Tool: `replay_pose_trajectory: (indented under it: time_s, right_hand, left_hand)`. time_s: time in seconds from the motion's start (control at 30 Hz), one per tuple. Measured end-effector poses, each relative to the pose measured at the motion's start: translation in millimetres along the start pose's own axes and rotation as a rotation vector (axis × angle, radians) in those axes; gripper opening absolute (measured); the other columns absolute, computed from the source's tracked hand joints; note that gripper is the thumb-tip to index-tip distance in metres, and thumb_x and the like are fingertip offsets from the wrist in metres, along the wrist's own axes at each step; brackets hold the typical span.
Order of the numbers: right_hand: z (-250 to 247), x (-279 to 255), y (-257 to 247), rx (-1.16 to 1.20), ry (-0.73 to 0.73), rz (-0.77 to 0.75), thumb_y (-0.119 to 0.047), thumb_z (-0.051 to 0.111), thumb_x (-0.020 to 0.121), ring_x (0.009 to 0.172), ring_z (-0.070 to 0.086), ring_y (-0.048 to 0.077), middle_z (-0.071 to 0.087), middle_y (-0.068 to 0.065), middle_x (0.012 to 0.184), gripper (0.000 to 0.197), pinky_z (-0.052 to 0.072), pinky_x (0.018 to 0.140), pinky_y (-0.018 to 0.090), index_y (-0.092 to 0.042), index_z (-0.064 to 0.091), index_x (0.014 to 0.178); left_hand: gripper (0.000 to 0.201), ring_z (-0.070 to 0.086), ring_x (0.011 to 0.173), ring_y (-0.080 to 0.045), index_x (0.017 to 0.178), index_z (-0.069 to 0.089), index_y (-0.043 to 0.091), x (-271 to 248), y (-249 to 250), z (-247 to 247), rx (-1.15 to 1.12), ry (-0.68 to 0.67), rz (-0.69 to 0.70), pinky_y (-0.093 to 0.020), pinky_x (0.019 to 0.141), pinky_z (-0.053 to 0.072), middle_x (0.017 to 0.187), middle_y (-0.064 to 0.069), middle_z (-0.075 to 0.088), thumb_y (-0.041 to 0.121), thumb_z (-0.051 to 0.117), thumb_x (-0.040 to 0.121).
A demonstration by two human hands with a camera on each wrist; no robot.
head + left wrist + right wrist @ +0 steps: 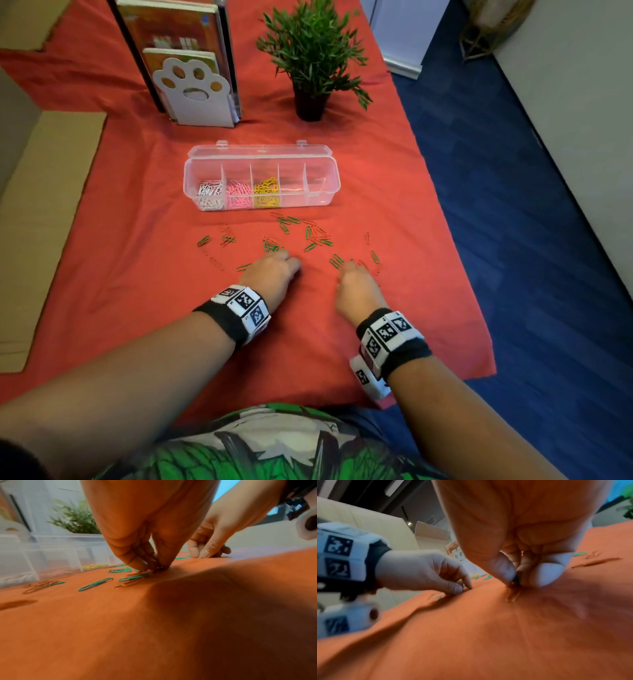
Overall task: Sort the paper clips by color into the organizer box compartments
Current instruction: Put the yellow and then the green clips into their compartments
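On the red cloth (137, 274) just in front of you, the organizer box (262, 180) lies long axis left-right, lid open; white, pink, yellow clips fill its three left compartments. Green and red paper clips (310, 236) lie scattered at mixed angles between box and hands. Your left hand (274, 274) pinches at the cloth, contents unclear. Only the right wrist view shows your right hand (522, 561) pinching a green clip (517, 578).

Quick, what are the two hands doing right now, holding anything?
Left hand: fingertips pinched at the cloth among green clips; whether it holds one cannot be told.
Right hand: pinching a green paper clip.
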State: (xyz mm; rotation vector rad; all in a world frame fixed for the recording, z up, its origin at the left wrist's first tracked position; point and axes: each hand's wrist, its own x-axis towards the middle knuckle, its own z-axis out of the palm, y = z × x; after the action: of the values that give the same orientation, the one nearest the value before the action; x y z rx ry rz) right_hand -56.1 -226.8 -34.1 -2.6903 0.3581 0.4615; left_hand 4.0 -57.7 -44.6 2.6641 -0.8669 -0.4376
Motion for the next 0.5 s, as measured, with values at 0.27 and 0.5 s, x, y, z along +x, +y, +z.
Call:
replay_pose_trajectory:
  time_s: [0.27, 0.5]
  right_hand:
    - [-39, 8, -2, 1.378, -0.15, 0.312, 0.004, 0.046, 0.093, 0.056, 0.067, 0.012, 0.064, 0.009, 0.074, 0.019, 0.054, 0.052, 0.019, -0.01, 0.053, 0.081]
    - [-55, 13, -5, 1.754, -0.314, 0.268, 0.003, 0.035, 0.094, 0.075, 0.073, 0.03, 0.073, 0.02, 0.082, 0.021, 0.059, 0.071, 0.032, 0.003, 0.056, 0.095]
  left_hand:
    - [0.019, 0.056, 0.056, -0.013, 0.082, 0.054, 0.018, 1, -4, -25, -1.002, 0.118, -0.464, -0.025, 0.057, 0.045, 0.073, -0.003, 0.061, 0.0, 0.055, 0.085]
    - [0.027, 0.068, 0.057, -0.01, 0.089, 0.059, 0.009, -4, -7, -51, -1.602, -0.003, -0.695, -0.023, 0.055, 0.057, 0.078, -0.006, 0.067, 0.0, 0.033, 0.09]
